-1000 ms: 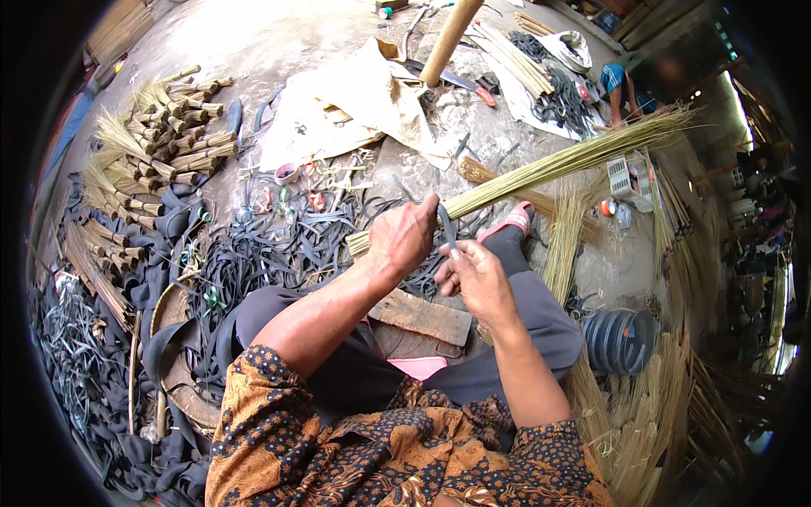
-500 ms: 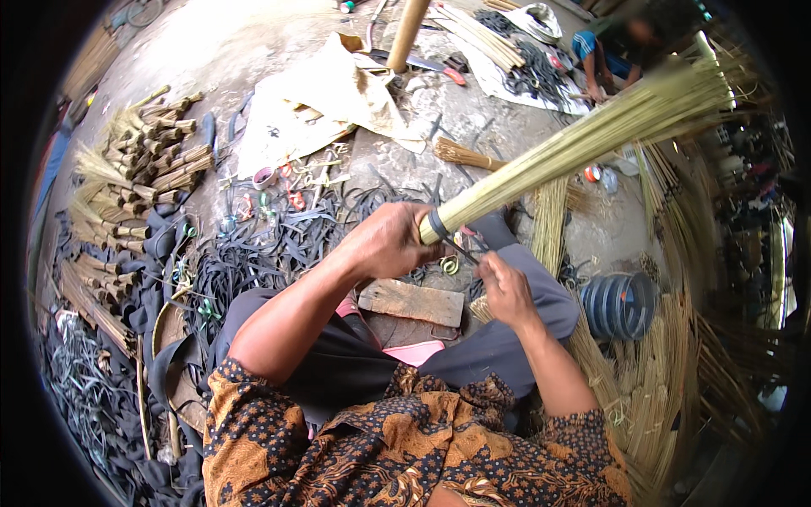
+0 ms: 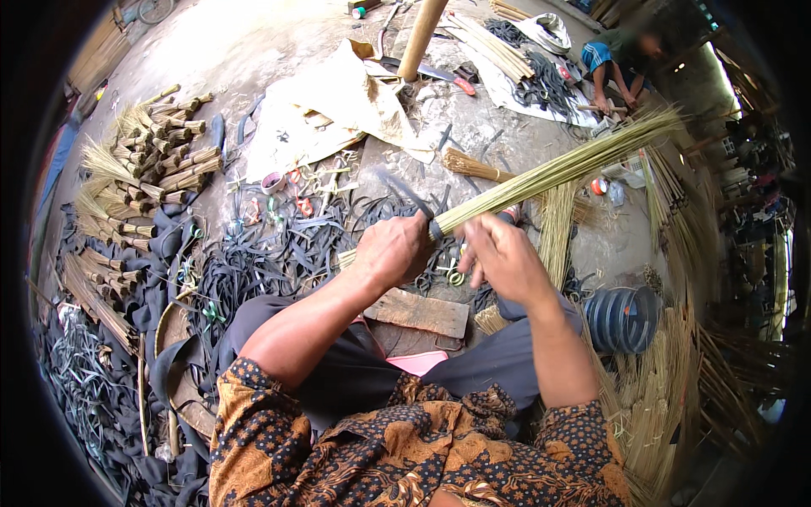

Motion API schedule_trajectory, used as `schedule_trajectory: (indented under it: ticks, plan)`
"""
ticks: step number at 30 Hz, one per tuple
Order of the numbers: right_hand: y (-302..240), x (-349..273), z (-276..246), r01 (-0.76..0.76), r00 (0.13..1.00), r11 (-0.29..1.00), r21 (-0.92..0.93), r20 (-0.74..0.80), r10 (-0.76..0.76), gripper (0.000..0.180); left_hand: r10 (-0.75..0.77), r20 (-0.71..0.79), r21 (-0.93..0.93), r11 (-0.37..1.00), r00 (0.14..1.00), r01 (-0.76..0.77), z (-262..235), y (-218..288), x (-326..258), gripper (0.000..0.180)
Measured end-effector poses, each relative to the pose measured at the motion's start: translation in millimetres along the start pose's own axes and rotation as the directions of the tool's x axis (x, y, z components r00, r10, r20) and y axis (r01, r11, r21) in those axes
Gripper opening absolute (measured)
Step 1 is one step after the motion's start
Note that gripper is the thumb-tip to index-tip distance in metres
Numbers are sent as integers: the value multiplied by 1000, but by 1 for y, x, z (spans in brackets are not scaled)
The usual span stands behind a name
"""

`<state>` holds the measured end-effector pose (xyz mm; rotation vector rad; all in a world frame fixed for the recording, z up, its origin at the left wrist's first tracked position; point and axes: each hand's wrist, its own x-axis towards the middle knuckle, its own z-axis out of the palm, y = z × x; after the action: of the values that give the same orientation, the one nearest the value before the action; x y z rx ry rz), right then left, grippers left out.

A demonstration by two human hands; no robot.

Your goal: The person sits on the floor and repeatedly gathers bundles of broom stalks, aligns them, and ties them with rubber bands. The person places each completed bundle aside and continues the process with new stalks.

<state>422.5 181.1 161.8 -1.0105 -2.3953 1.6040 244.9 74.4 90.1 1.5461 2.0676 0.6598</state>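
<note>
My left hand (image 3: 393, 252) is closed around a long bundle of thin yellow-green broom sticks (image 3: 557, 167), which slants up to the right. The bundle's butt end pokes out to the left of this hand. A black rubber strip (image 3: 435, 229) circles the sticks just right of my left fingers. Its blurred loose end juts up and to the left. Against the near side of the bundle, right of the strip, is my right hand (image 3: 507, 258). Its fingers are bent but apart, slightly blurred, and nothing shows in them.
Before me lie a wooden block (image 3: 418, 313) and many loose black rubber strips (image 3: 270, 262). Short tied stick bundles (image 3: 160, 160) are piled at the left. A blue ribbed container (image 3: 621, 319) and loose sticks (image 3: 650, 397) are at the right. Another person (image 3: 617, 72) crouches at the far right.
My right hand has let go of the strip below the bundle and risen beside the sticks. The strip's loose end now points up-left. The bundle has tilted lower, its butt showing past my left hand.
</note>
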Motion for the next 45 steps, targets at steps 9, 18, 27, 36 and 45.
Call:
schedule_trajectory:
  ticks: [9,18,27,36,45]
  plan:
    - [19,35,50,2,999,847,532,-29,16,36,10,-106,94,996,994,0,22,-14,9,24]
    - [43,-10,43,-88,996,852,516,29,86,29,-77,167,-271,955,983,121,7,-19,18,53]
    - [66,-75,14,114,989,977,180,-115,-94,23,-32,158,-605,787,987,122,-26,7,7,55]
    - [50,-2,-10,516,805,650,-558,57,-590,16,361,475,-826,497,802,266,-20,15,-4,42]
    - [-11,-5,-12,389,862,590,-708,54,-503,41,99,108,-124,989,989,-85,-12,9,-3,47]
